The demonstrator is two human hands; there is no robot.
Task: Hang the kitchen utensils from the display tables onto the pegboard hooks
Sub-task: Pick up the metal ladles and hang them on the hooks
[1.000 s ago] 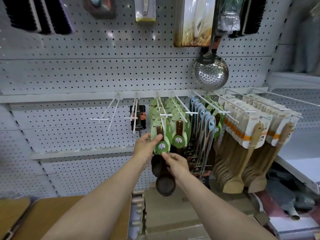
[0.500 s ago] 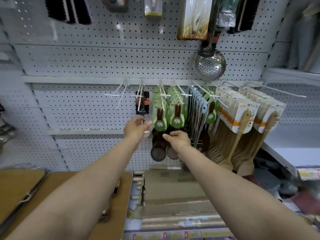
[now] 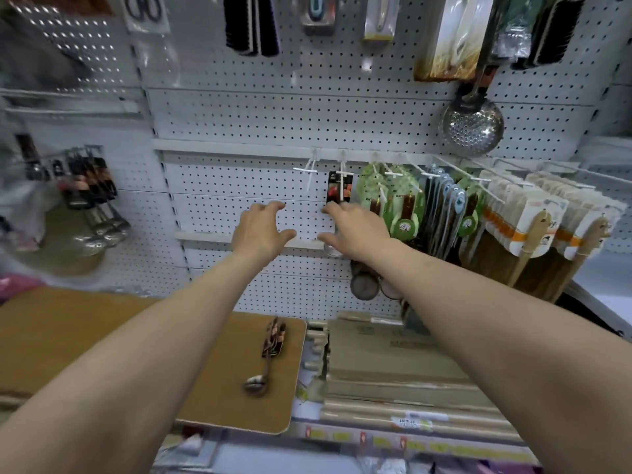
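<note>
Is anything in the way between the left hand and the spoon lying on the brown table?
Nothing visible is. The left hand is open up by the pegboard, and the carded spoon lies uncovered on the brown table below it.

Pegboard [image 3: 239,124] pale grey w/ dot grid; spoon cards [image 3: 367,186] green, 3 o'clock; skimmer [image 3: 472,128] silver, perforated, 2 o'clock; table [image 3: 68,336] tan, 8 o'clock.

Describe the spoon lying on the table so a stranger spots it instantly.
Find the brown table below the pegboard. Near its right edge lies a metal spoon on a dark card, bowl toward the camera. Unlike the spoons on hooks, it lies flat.
</note>
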